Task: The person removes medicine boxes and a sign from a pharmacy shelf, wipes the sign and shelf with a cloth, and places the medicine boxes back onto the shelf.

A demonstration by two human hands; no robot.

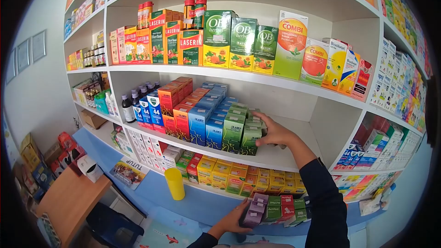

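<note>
Both hands at the medicine boxes, with several fingers out of sight

The right hand (274, 132) reaches onto the middle shelf (305, 128), at the right end of the packed boxes. It touches the outermost row of green boxes (251, 140), which stand upright beside another green row and the blue boxes (213, 128). Thumb and forefinger are spread well apart, the thumb near the front box and the forefinger farther back along the row. The other fingers are hidden by the hand itself, so I cannot tell whether it grips the row or only rests against it. The backs of the rows are covered by the boxes ahead of them.

Lower down, the left hand (232, 220) is at the left side of some purple boxes (255, 211), its upper fingers stretched along them and touching. The remaining fingers are out of sight, and I cannot tell whether they pinch anything. Next to the purple boxes, on the right, come green and red boxes marked Actifed (287, 206); the dark right sleeve (328, 206) covers part of that end. What bears this group underneath cannot be made out.

Yellow boxes (220, 172) line the lower shelf, and a yellow cup (174, 183) stands near them on the blue worktop (151, 193). A dark chair (112, 225) is cut off at the bottom left, and small print on most packs is too fine to read
</note>
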